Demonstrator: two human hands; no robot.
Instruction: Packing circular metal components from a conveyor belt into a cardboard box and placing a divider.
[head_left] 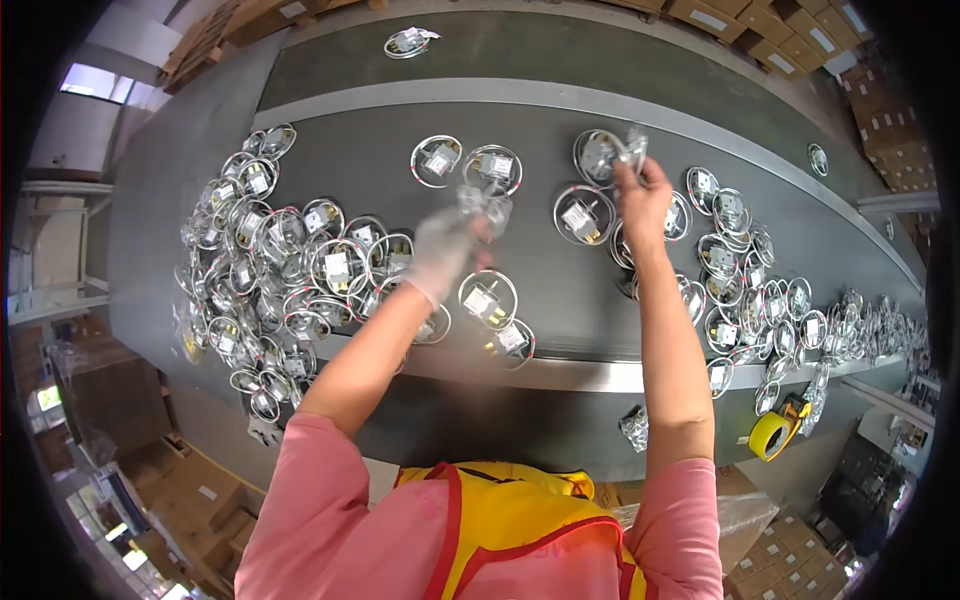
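My left hand [445,248], in a pale glove and blurred by motion, is over the middle of the dark belt. A crumpled clear plastic bag [486,207] is at its fingertips, blurred along with the hand; its contents cannot be made out. Farther right, my bare right hand [645,200] pinches a clear-bagged thermostat [632,152], partly hidden by my fingers. Just left of it lies a grey thermostat with a coiled white tube [598,155]. Similar thermostats lie around both hands, including one [581,218] between them and one [487,302] nearer me.
A dense heap of coiled thermostats [265,270] covers the belt's left side. More bagged ones [760,290] spread along the right. A metal rail [560,376] borders the near edge, with a yellow tape dispenser [770,436] at right. Cardboard boxes [790,40] stand beyond.
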